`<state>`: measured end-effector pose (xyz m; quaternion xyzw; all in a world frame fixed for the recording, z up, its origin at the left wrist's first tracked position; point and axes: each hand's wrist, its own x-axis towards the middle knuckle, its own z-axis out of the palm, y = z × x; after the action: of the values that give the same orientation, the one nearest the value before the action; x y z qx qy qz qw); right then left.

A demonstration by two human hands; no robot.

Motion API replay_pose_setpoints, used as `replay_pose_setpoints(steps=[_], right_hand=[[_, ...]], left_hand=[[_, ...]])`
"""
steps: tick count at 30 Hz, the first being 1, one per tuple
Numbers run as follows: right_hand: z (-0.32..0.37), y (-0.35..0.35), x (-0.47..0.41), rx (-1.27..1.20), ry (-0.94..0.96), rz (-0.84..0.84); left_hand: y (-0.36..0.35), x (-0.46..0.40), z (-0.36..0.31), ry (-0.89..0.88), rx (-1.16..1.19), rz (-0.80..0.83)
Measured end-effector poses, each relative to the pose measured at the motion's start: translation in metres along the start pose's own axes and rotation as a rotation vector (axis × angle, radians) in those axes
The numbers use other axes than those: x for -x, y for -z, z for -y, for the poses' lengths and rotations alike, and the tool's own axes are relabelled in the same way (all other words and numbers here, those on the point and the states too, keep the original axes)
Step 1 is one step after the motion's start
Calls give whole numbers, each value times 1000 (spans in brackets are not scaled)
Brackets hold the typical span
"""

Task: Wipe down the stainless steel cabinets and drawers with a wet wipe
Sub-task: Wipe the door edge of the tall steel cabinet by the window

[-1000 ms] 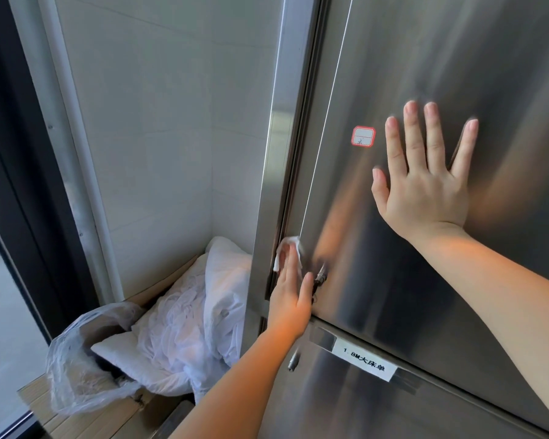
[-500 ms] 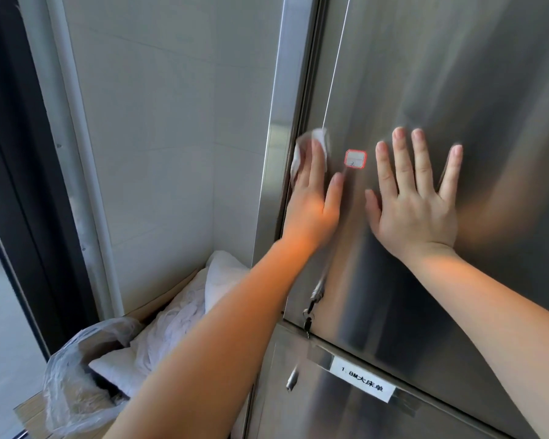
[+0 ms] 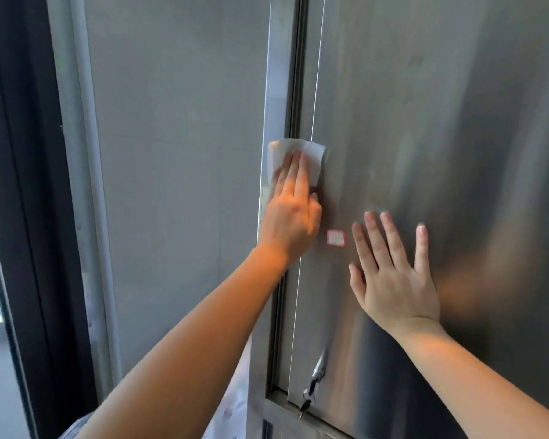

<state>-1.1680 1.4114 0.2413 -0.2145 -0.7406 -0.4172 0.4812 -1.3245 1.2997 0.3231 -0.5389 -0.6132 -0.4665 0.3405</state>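
A tall stainless steel cabinet door [image 3: 441,128] fills the right side of the view. My left hand [image 3: 290,213] presses a white wet wipe [image 3: 286,153] flat against the door's left edge, fingers straight over the wipe. My right hand [image 3: 393,274] lies flat on the door with fingers spread, just right of a small red-bordered sticker [image 3: 336,237]. A key [image 3: 309,396] hangs in the lock near the door's lower left corner.
The cabinet's steel frame [image 3: 274,90] runs vertically left of the door. A grey tiled wall [image 3: 178,153] stands beside it, and a dark window frame [image 3: 19,217] is at far left. White bedding [image 3: 235,400] shows low behind my left arm.
My left hand slid the wipe up the door's left edge, from near the lock to above the sticker. My right hand stayed flat on the door. The view tilted upward.
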Motion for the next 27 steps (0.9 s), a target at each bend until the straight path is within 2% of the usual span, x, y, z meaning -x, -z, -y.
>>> replay_pose_setpoints(steps=[2,8,11,13,17,19,23,25,27], right_hand=[[0,-1,0,-11,-13,-11],[1,-3,0,-30,-32,-15],[1,-3,1,-21,-33,-6],[0,-1,1,-15,-29,3],[-1,1,0,-16,-28,16],[0,0,0,-16,-28,18],[-1,-1,2,-17,-28,20],[-1,-1,2,-17,-26,17],[-1,0,2,-18,-22,14]], left_hand=[[13,-22,9,-41,-126,15],[50,-82,31,-320,-776,193],[73,-119,32,-392,-950,165],[81,-121,30,-435,-970,181],[85,-88,45,-713,-910,302],[99,-105,44,-785,-909,345],[120,-168,31,-732,-936,332],[120,-175,32,-715,-932,334],[116,-163,39,-776,-882,336]])
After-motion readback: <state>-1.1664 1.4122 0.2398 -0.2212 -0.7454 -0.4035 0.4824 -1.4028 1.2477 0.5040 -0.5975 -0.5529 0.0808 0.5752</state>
